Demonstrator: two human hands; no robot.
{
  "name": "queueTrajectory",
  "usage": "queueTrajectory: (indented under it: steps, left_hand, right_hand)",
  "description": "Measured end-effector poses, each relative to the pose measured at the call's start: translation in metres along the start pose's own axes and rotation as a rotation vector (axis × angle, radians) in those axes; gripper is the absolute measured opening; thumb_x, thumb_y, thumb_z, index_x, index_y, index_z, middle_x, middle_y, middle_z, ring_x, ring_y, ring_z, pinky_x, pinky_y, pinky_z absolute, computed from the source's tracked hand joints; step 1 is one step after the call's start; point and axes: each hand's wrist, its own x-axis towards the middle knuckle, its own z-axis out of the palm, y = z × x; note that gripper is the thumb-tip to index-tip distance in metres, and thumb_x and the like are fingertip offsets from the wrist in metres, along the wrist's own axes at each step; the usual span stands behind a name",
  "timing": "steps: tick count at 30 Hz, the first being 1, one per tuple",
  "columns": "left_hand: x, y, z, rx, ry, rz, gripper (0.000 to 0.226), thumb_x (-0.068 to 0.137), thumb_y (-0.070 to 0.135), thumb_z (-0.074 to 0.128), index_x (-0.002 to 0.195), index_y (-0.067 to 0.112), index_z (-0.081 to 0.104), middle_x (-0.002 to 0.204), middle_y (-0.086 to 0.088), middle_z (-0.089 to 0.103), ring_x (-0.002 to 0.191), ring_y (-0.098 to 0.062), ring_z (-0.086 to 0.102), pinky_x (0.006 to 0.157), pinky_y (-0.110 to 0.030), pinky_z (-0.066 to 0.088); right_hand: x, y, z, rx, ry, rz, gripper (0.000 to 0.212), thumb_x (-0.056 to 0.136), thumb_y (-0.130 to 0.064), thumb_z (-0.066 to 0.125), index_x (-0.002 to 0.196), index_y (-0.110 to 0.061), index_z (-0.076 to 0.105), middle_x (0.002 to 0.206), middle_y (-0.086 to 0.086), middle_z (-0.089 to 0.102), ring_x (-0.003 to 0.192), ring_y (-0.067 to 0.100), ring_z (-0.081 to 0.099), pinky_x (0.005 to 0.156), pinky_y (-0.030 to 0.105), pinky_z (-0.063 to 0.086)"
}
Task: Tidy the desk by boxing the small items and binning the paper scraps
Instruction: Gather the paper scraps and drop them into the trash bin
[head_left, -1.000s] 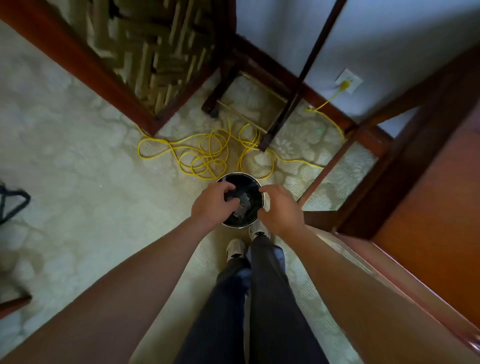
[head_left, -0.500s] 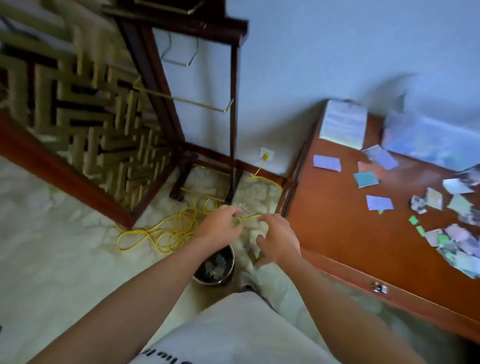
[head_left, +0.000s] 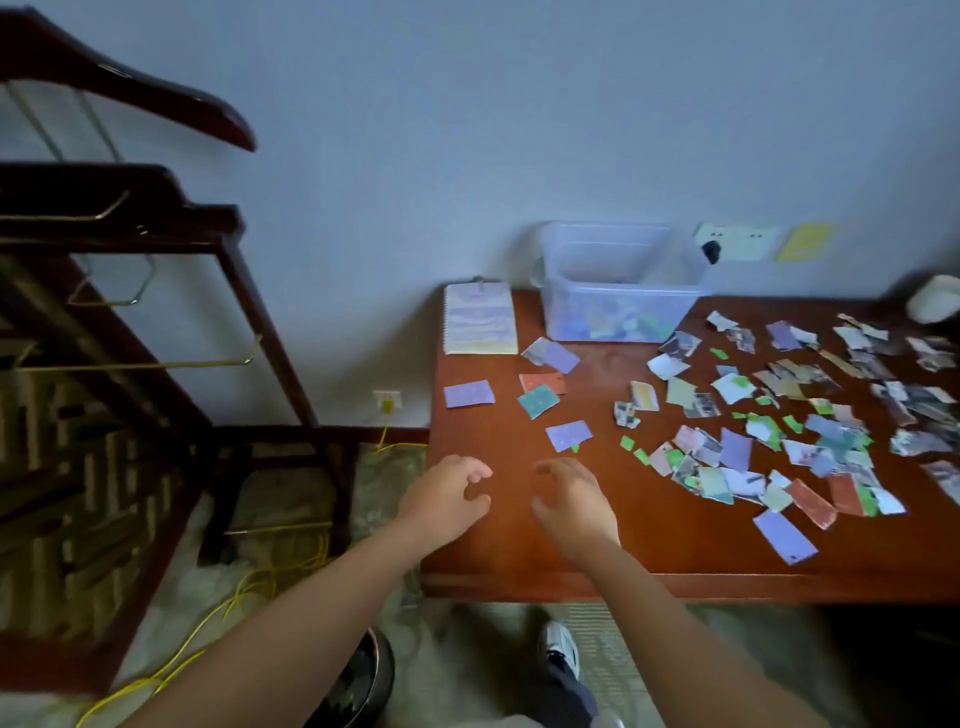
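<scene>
Change: both hands are now raised over the near left corner of the desk, where half a second ago they were low beside the bin on the floor.
Desk (head_left: 675, 551): it stands against the wall and carries everything that waits for sorting.
Clear plastic box (head_left: 618, 291): it stands open at the back edge, touching the wall. Some coloured things show through its side, so I judge that the boxing has begun.
Bin (head_left: 376, 675): it sits on the floor just beside the desk corner, partly hidden under the left forearm. This place probably allows a short drop from the desk edge.
Notebook (head_left: 479, 318): it lies flat just left of the box, at the back left corner.
Paper scraps (head_left: 727, 457): many torn pieces are spread over the middle and right of the desk, some overlapping. A great part of the binning is not yet done.
Purple card (head_left: 469, 393): it lies alone near the left edge, apart from a few similar cards.
Left hand (head_left: 447, 499): it hovers over the desk's left edge, palm down, with fingers loosely curled and nothing in them.
Right hand (head_left: 571, 504): it hovers near the left hand in the same relaxed curl, also empty. I judge it is ready to gather the nearest pieces.
</scene>
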Motion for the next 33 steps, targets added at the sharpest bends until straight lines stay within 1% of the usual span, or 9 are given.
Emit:
queueTrajectory:
  steps: [4, 8, 13, 16, 18, 24, 26, 28, 33]
  left_hand:
    - [0.04, 0.033, 0.024, 0.004, -0.036, 0.021, 0.029, 0.087, 0.034, 0.063, 0.116, 0.035, 0.06, 0.113, 0.018, 0.055, 0.105, -0.005, 0.056, 0.089, -0.028, 0.049]
    - [0.08, 0.064, 0.051, -0.005, -0.042, -0.017, 0.028, 0.087, 0.032, 0.064, 0.114, 0.034, 0.06, 0.113, 0.015, 0.055, 0.103, -0.007, 0.057, 0.09, -0.03, 0.05]
    - [0.121, 0.093, 0.083, 0.002, -0.061, -0.084, 0.028, 0.086, 0.029, 0.064, 0.114, 0.03, 0.06, 0.115, 0.01, 0.057, 0.107, -0.011, 0.058, 0.092, -0.03, 0.048]
    - [0.135, 0.105, 0.097, 0.009, -0.064, -0.125, 0.028, 0.085, 0.027, 0.063, 0.113, 0.028, 0.061, 0.121, 0.008, 0.057, 0.109, -0.012, 0.058, 0.093, -0.028, 0.047]
    - [0.144, 0.112, 0.104, 0.034, -0.076, -0.154, 0.035, 0.086, 0.029, 0.063, 0.121, 0.028, 0.06, 0.124, 0.008, 0.056, 0.112, -0.012, 0.057, 0.095, -0.028, 0.046]
    - [0.169, 0.122, 0.107, 0.093, -0.096, -0.201, 0.04, 0.086, 0.025, 0.063, 0.125, 0.027, 0.057, 0.125, 0.003, 0.056, 0.112, -0.019, 0.057, 0.096, -0.034, 0.048]
    - [0.181, 0.121, 0.105, 0.133, -0.12, -0.193, 0.038, 0.086, 0.023, 0.062, 0.123, 0.026, 0.058, 0.121, 0.002, 0.057, 0.11, -0.021, 0.058, 0.093, -0.036, 0.049]
    - [0.192, 0.116, 0.104, 0.187, -0.135, -0.171, 0.036, 0.084, 0.026, 0.062, 0.119, 0.03, 0.058, 0.118, 0.005, 0.057, 0.11, -0.02, 0.058, 0.091, -0.035, 0.05]
    - [0.211, 0.102, 0.108, 0.255, -0.17, -0.139, 0.047, 0.085, 0.035, 0.067, 0.128, 0.033, 0.049, 0.126, 0.008, 0.05, 0.113, -0.014, 0.053, 0.09, -0.031, 0.049]
  right_hand:
    - [0.026, 0.043, -0.027, -0.034, 0.012, 0.06, 0.039, 0.086, -0.023, 0.063, 0.124, -0.028, 0.058, 0.131, -0.008, 0.054, 0.121, 0.012, 0.049, 0.09, 0.033, 0.053]
    - [0.059, 0.09, -0.056, -0.042, 0.009, 0.107, 0.042, 0.086, -0.021, 0.064, 0.126, -0.029, 0.057, 0.132, -0.007, 0.055, 0.116, 0.012, 0.054, 0.087, 0.028, 0.054]
    - [0.098, 0.14, -0.079, -0.061, -0.063, 0.102, 0.041, 0.084, -0.023, 0.067, 0.124, -0.029, 0.058, 0.131, -0.007, 0.057, 0.116, 0.013, 0.054, 0.091, 0.033, 0.054]
    - [0.114, 0.159, -0.087, -0.066, -0.107, 0.078, 0.042, 0.083, -0.025, 0.067, 0.124, -0.028, 0.059, 0.129, -0.006, 0.058, 0.114, 0.014, 0.056, 0.09, 0.033, 0.054]
    - [0.124, 0.167, -0.092, -0.075, -0.133, 0.058, 0.042, 0.083, -0.025, 0.068, 0.124, -0.028, 0.059, 0.13, -0.006, 0.059, 0.113, 0.014, 0.057, 0.088, 0.033, 0.055]
    - [0.156, 0.177, -0.096, -0.099, -0.175, 0.052, 0.045, 0.083, -0.027, 0.068, 0.127, -0.03, 0.057, 0.133, -0.005, 0.057, 0.117, 0.016, 0.056, 0.09, 0.035, 0.055]
    - [0.169, 0.178, -0.096, -0.17, -0.222, 0.008, 0.048, 0.085, -0.024, 0.066, 0.131, -0.031, 0.053, 0.138, -0.004, 0.053, 0.12, 0.019, 0.054, 0.092, 0.035, 0.052]
    - [0.183, 0.174, -0.098, -0.29, -0.273, -0.092, 0.052, 0.088, -0.018, 0.063, 0.136, -0.032, 0.047, 0.143, -0.004, 0.047, 0.123, 0.02, 0.049, 0.093, 0.034, 0.049]
    - [0.216, 0.162, -0.099, -0.467, -0.382, -0.297, 0.066, 0.083, -0.015, 0.072, 0.139, -0.032, 0.043, 0.148, -0.001, 0.037, 0.129, 0.023, 0.044, 0.095, 0.037, 0.049]
